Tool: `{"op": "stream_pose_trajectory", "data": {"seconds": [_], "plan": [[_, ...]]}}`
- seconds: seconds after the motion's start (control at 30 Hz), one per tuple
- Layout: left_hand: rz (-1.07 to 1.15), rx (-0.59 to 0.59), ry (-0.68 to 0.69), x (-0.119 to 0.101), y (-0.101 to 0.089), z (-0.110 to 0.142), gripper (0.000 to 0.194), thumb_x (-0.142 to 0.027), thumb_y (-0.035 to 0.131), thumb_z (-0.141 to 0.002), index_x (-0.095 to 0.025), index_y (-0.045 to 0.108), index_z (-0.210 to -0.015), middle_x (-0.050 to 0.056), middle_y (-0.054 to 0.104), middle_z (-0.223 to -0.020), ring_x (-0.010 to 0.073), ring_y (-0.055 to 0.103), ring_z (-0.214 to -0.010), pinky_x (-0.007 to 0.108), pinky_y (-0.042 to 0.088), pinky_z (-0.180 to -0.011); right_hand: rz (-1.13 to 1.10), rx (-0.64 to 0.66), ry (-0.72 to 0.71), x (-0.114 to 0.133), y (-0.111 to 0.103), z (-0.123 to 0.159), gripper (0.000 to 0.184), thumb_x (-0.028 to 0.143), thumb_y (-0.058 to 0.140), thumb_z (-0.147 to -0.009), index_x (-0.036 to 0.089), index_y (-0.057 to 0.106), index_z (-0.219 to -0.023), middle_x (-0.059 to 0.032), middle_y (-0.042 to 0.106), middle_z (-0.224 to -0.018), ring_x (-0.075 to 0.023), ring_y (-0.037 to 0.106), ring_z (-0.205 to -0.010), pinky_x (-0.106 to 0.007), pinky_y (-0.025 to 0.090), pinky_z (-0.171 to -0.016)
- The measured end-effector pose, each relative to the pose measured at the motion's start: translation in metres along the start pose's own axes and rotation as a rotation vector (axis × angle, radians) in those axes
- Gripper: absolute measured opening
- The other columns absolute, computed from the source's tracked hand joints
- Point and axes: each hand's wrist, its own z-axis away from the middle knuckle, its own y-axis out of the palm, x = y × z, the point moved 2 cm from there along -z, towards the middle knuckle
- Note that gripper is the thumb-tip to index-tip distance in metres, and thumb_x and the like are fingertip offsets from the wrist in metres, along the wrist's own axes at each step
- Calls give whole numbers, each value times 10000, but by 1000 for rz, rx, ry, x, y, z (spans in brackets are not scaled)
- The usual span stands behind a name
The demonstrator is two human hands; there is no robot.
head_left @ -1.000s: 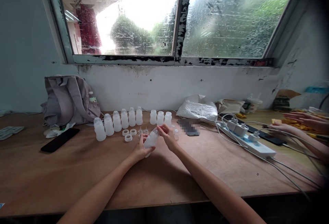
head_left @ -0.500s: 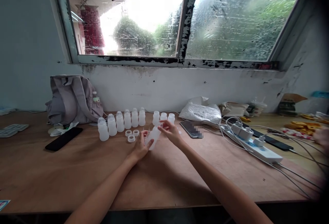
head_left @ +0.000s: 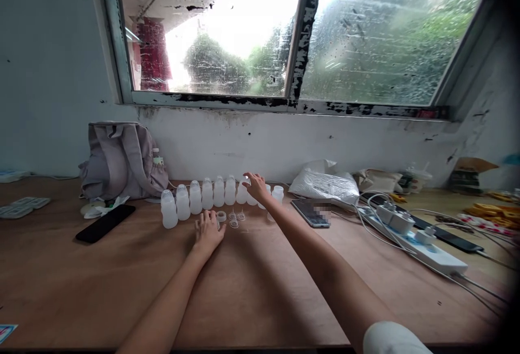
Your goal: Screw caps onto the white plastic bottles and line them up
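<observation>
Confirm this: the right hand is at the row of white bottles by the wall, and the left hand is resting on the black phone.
Not quite. In the head view the left hand lies by the small white rings, well apart from the black phone. The right hand is indeed at the row of white bottles.

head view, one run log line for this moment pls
left hand: flat on table, by rings | right hand: on bottle row | phone: left
</observation>
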Motion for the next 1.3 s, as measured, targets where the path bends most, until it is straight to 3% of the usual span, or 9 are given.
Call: {"op": "stream_pose_trajectory", "data": {"seconds": [0.2,0.43,0.6,0.7,0.83,0.97,1.07,1.17,1.3], "plan": [[-99,86,-85,0,-4,0,409,-425,412,-763,-138,436,-1053,148,471,-1064,279,415,-1006,396,311,-801,76,122,72,-2,12,-14,352,247,481,-791,167,416,-1128,-101,591,-996,-230,447,-1012,-329,297,-802],[-125,149,-85,3,-3,0,371,-377,411,-778,-134,427,-1057,157,500,-1090,268,425,-1011,395,322,-805,98,126,58,-1,-1,-16,309,266,464,-796,207,480,-1099,-96,527,-1127,-249,404,-1063,-353,297,-820],[13,31,-25,6,0,-3,290,-336,480,-744,-154,472,-969,138,551,-991,279,469,-953,401,349,-770,-27,-130,10,19,-8,28,256,195,326,-838,162,530,-989,-99,588,-973,-199,504,-904,-301,328,-764],[221,-71,37,6,6,-6,281,-346,518,-725,-177,478,-946,98,561,-961,244,492,-927,364,378,-761,-53,18,-48,35,6,77,215,225,349,-823,171,557,-820,-65,615,-742,-171,544,-675,-276,335,-659],[402,-183,86,7,13,-9,270,-327,548,-709,-180,496,-929,69,570,-918,205,515,-886,335,401,-774,-54,173,-30,46,24,122,178,324,465,-764,176,548,-819,-79,613,-801,-197,557,-746,-292,329,-686],[473,-218,171,4,10,-7,242,-338,546,-719,-189,515,-907,53,577,-902,193,519,-878,328,405,-788,-179,211,7,44,24,126,130,273,463,-754,179,528,-816,-47,588,-784,-159,538,-744,-258,334,-669],[503,-211,233,-2,4,-4,244,-336,546,-723,-186,524,-913,51,578,-906,190,517,-886,328,397,-809,-266,238,-62,42,21,123,88,222,494,-704,177,527,-773,-19,559,-748,-140,512,-707,-243,339,-646],[506,-157,287,-7,1,-2,247,-335,558,-711,-184,538,-905,53,579,-904,193,521,-876,330,397,-805,-338,264,-136,40,23,124,86,167,506,-652,177,537,-732,-13,535,-761,-138,495,-706,-243,354,-641],[487,-54,357,-11,1,1,270,-346,569,-701,-190,548,-920,55,575,-912,200,518,-878,337,393,-803,-481,177,-48,33,23,123,203,98,436,-642,181,554,-785,-13,523,-725,-125,482,-632,-236,389,-602]]}}
